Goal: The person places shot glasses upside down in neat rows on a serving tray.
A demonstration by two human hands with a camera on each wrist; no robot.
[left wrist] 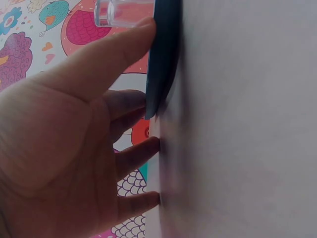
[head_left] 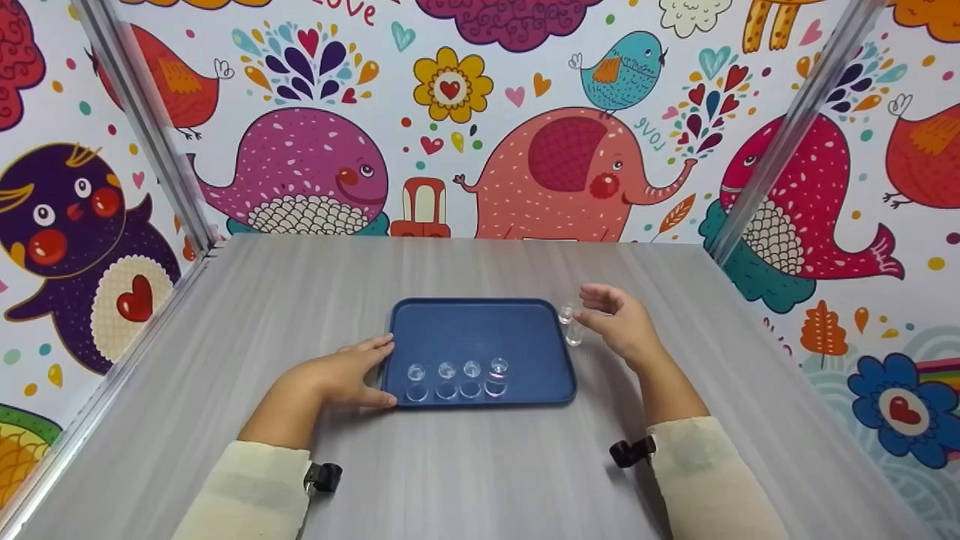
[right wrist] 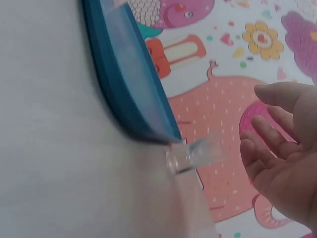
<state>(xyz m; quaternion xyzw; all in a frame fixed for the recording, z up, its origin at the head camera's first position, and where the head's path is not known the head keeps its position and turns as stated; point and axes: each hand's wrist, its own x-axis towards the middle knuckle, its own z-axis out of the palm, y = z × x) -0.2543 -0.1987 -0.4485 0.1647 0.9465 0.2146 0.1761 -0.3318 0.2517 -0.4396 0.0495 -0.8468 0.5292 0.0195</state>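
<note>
Past your sleeves [head_left: 241, 487], pushing your left hand [head_left: 339, 378], spread against the tray [head_left: 472, 330], may topple its glasses [head_left: 497, 382]; sweeping your loose, empty right hand [head_left: 622, 327] may tip the adjacent glass [right wrist: 187, 156].

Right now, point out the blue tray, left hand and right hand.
Blue tray [head_left: 472, 330]: head view, bare base.
Left hand [head_left: 343, 379]: head view, back of hand.
Right hand [head_left: 622, 324]: head view, middle of hand.

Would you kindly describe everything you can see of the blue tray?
The blue tray is rectangular, with rounded corners and a low raised rim, and looks like plastic. It lies on the grey table, with four small clear items in a row on its near half. The left hand touches its left side.
</note>
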